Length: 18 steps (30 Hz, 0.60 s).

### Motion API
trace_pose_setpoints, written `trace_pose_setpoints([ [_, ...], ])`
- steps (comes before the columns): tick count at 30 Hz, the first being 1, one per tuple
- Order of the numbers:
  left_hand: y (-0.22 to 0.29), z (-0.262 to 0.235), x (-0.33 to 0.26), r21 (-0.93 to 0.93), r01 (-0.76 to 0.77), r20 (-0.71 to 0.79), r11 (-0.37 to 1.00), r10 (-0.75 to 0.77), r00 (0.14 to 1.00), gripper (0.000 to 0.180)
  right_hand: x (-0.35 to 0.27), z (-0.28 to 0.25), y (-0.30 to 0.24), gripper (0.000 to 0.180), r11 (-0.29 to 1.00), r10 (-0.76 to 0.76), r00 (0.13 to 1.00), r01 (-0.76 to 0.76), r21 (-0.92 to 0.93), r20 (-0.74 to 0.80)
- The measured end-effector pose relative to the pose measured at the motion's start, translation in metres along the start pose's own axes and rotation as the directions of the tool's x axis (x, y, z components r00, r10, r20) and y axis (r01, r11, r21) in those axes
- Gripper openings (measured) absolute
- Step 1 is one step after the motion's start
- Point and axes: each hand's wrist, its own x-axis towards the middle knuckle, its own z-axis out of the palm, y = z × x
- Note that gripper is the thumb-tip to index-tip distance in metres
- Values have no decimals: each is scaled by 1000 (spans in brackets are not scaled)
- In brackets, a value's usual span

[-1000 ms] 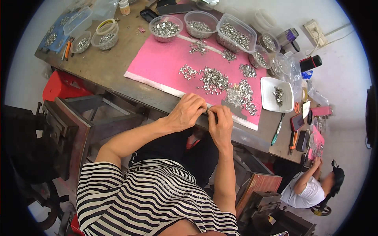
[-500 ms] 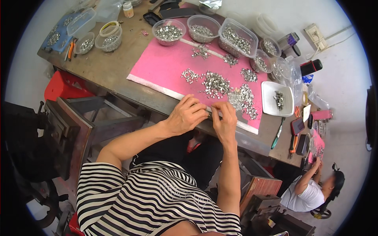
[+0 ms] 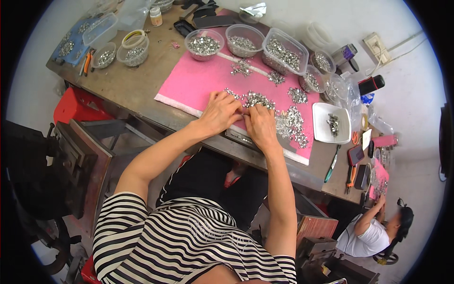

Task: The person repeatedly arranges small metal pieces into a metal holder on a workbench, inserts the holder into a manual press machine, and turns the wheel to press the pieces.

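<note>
Over the near part of the pink mat (image 3: 184,78), my left hand (image 3: 220,112) and my right hand (image 3: 261,127) come close together. The fingers of both hands are bent and pinched, and whatever small thing lies between them is too little to make out. My right fingers reach the near edge of a pile of small shiny metal pieces (image 3: 257,98), partly covering it. A smaller cluster of metal pieces (image 3: 231,93) lies beside my left fingertips. More metal parts (image 3: 295,123) spread to the right of my right hand.
Plastic tubs (image 3: 204,45) of metal parts line the mat's far side. A white dish (image 3: 326,134) stands right, near a green-handled tool (image 3: 332,165) and orange-handled pliers (image 3: 351,177). A red stool (image 3: 80,108) stands left. A co-worker (image 3: 371,232) sits at the far right.
Both hands have moved forward from the table's front edge onto the mat, up to the metal pieces. My right hand now covers the near part of the pile.
</note>
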Motion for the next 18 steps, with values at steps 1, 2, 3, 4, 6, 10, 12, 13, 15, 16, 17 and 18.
trace_pose_setpoints([
  [1, -2, 1, 2, 0, 0, -1, 1000, 0, 1000, 17, -1, 0, 0, 8, 1000, 8, 1000, -8, 9, 3],
  [2, -3, 1, 3, 15, 6, 35, 1000, -7, 999, 17, -2, 0, 0, 8, 1000, 6, 1000, -6, 9, 3],
  [3, -4, 1, 5, 28, 11, 72, 1000, -13, 997, 18, -2, -2, 0, 8, 999, 9, 1000, -9, 45, 1],
  [4, -5, 0, 6, 28, 11, 71, 1000, -13, 997, 18, -3, -4, 1, 8, 997, 12, 1000, -12, 81, 0],
  [6, -5, -2, 8, -14, 12, 138, 1000, -10, 990, 16, -3, -9, 0, 8, 994, 18, 1000, -18, 107, 5],
  [10, -7, 1, 7, 25, -25, 112, 999, 22, 993, 14, 2, -4, -4, 9, 995, 25, 1000, -25, 99, 0],
  [12, -9, 4, 5, 44, -44, 39, 998, 42, 998, 10, 2, 1, -6, 9, 995, 15, 1000, -14, 101, -9],
  [13, -9, 5, 5, 40, -47, 42, 998, 45, 998, 10, 1, 4, -5, 9, 995, 5, 1000, -3, 104, -18],
  [15, -7, 6, 7, 57, -82, 11, 995, 81, 997, 8, 0, 5, -2, 10, 994, -9, 999, 12, 105, -36],
  [16, -6, 6, 7, 52, -86, 15, 995, 85, 996, 8, -2, 3, -1, 10, 995, 0, 1000, 4, 103, -32],
  [17, -6, 5, 7, 55, -105, 27, 993, 104, 994, 8, -5, 1, 0, 10, 995, 9, 1000, -7, 100, -27],
  [18, -6, 3, 6, 62, -120, 38, 991, 118, 992, 8, -7, -2, 1, 10, 992, 20, 999, -14, 122, -50],
])
